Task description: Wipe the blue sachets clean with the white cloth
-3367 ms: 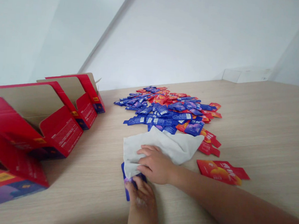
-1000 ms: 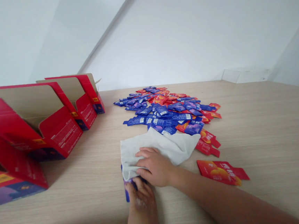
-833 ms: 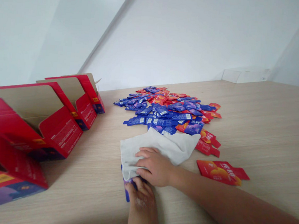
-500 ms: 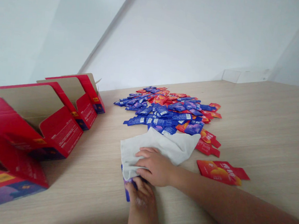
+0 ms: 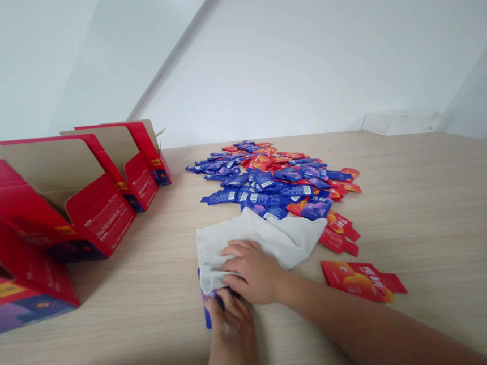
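A light grey cloth (image 5: 264, 235) lies on the wooden table, partly over a blue and purple packet (image 5: 208, 310). My right hand (image 5: 253, 271) rests on the cloth with its fingers spread, pressing it flat. Just below it, my left hand (image 5: 231, 323) is on the packet at the cloth's lower edge, fingers bent down onto it; the fingertips are partly hidden. To the right of my right forearm lies a single red and orange packet (image 5: 358, 279). Beyond the cloth spreads a heap of blue and red packets (image 5: 269, 185).
Open red cardboard boxes (image 5: 95, 215) stand in a row along the left of the table (image 5: 437, 211). A white wall (image 5: 322, 59) rises behind the table. At its base on the right is a white box-like object (image 5: 397, 124).
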A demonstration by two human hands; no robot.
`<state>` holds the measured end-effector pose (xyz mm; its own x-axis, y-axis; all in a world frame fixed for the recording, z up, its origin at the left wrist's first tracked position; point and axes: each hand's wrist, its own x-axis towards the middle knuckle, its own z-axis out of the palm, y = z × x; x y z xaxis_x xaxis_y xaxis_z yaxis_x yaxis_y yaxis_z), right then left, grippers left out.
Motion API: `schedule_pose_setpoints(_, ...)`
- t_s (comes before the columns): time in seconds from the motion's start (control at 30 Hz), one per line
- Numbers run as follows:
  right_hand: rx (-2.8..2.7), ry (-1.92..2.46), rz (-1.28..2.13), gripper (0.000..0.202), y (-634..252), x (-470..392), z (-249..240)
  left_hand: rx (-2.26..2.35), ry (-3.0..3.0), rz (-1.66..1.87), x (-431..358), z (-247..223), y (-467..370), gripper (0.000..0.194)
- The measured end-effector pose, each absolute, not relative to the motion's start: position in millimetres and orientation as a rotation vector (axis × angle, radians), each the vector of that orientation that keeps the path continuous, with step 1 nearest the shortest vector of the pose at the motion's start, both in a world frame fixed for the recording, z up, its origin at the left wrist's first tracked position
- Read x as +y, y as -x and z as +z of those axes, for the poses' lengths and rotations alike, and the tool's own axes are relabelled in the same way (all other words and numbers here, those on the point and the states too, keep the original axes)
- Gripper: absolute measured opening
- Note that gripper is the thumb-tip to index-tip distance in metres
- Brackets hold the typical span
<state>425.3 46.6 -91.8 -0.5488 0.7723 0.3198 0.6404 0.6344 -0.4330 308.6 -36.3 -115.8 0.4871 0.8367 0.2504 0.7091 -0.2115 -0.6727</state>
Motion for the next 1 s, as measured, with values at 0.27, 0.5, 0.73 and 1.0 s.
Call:
schedule_pose_setpoints(0.27,-2.404,1.077,0.350,0.022,-426.2,45.2,-88.8,-1.303,2.001,0.173,-35.1,-122.5,-307.4,0.037)
schedule_pose_setpoints(0.5,-2.435,0.973,0.337,0.023,-427.2,46.2,-89.0,-1.293,1.959,0.254,-34.9,-119.9,-309.8,0.037)
schedule_pose_setpoints(0.73,-2.400,1.136,0.320,0.029,-425.4,47.4,-92.7,-1.262,1.922,0.283,-36.7,-120.5,-308.7,0.036)
schedule_pose_setpoints(1.0,-2.403,1.130,0.326,0.030,-425.5,47.9,-92.5,-1.226,1.888,0.372,-38.2,-116.6,-310.0,0.035)
